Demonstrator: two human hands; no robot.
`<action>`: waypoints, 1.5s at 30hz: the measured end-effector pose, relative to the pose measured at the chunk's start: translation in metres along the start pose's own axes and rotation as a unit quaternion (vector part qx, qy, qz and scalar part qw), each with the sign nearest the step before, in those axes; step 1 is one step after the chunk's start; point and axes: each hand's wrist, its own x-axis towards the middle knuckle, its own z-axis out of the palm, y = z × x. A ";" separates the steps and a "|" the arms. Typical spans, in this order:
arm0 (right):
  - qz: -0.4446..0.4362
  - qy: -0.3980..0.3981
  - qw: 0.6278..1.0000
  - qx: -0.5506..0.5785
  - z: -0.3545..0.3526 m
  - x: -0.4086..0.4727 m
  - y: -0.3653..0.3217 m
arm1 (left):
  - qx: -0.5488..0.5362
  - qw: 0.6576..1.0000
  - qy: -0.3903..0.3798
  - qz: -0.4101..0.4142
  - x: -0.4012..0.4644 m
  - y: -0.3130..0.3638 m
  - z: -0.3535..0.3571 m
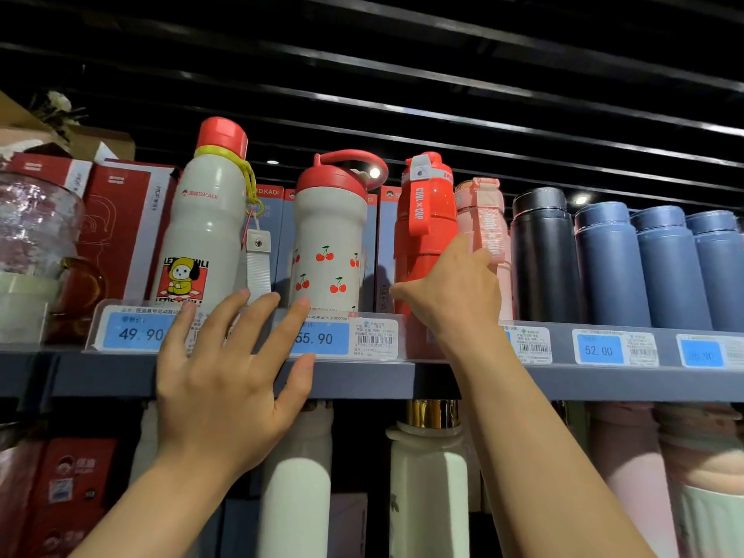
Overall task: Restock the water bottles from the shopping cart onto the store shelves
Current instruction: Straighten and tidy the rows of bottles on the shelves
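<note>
Left hand [225, 380]: raised in front of the shelf edge, fingers spread and straight, holding nothing; fingertips lie over the price tags below the two white bottles.
Right hand [451, 292]: reaches up onto the shelf, fingers curled round the lower body of the red bottle, thumb pointing left.
Shelf edge [362, 376]: grey rail carrying blue price tags, reading 49.90 [139, 332], 55.90 [322, 338] and 52.00 [599, 350].
Red bottle [422, 219]: upright on the upper shelf, strap marked COOL×CUP, between the cherry bottle and the pink bottle.
Cherry-print bottle [330, 251]: white, red lid with loop handle, upright just left of the red one.
White cartoon bottle [201, 227]: red cap, yellow cord, white strap hanging at its right side; far left of the row.
Pink bottle [489, 231]: just beside the red bottle, partly behind the right hand.
Black flask [541, 255]: upright, right of the pink bottle.
Blue flasks [644, 267]: three in a row at the right end.
Boxes [120, 219]: red and blue cartons standing behind the bottles.
Lower shelf: white and pink bottles [426, 477], only their tops showing.
</note>
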 end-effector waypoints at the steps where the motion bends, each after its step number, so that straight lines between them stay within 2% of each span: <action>1: -0.001 0.006 1.000 -0.009 0.000 0.000 0.000 | 0.001 1.000 0.001 0.001 0.000 0.000 0.000; 5: -0.005 0.016 0.999 -0.033 0.000 -0.002 0.000 | 0.003 1.000 0.006 0.002 0.000 0.000 0.000; 12: 0.007 -0.019 1.000 -0.020 -0.002 -0.008 0.004 | 0.004 1.000 0.004 -0.001 0.000 0.000 -0.001; 19: -0.022 -0.083 0.994 0.063 -0.014 -0.013 0.016 | 0.006 1.000 0.000 -0.005 0.000 0.002 -0.002; 25: 0.009 -0.040 0.999 0.028 -0.006 -0.017 0.010 | 0.000 1.000 -0.003 -0.009 0.000 0.003 -0.004; 29: 0.029 -0.039 0.999 0.016 -0.004 -0.016 0.006 | -0.003 1.000 -0.005 -0.008 0.000 0.003 -0.005; 35: -0.013 -0.047 0.998 0.036 -0.009 -0.018 0.012 | 0.001 1.000 -0.009 -0.007 -0.001 0.002 -0.005; 38: -0.064 0.021 0.994 0.087 -0.022 -0.015 0.030 | -0.001 1.000 -0.008 -0.006 0.000 0.003 -0.006; 40: -0.065 0.071 0.991 0.090 -0.032 -0.006 0.047 | -0.004 1.000 -0.010 -0.009 0.000 0.003 -0.006; 41: -0.053 0.072 0.993 0.083 -0.036 0.002 0.055 | -0.006 1.000 -0.010 -0.011 0.000 0.003 -0.006; 45: -0.025 -0.025 0.999 0.040 -0.033 0.027 0.063 | -0.008 1.000 0.007 -0.009 0.000 0.003 -0.002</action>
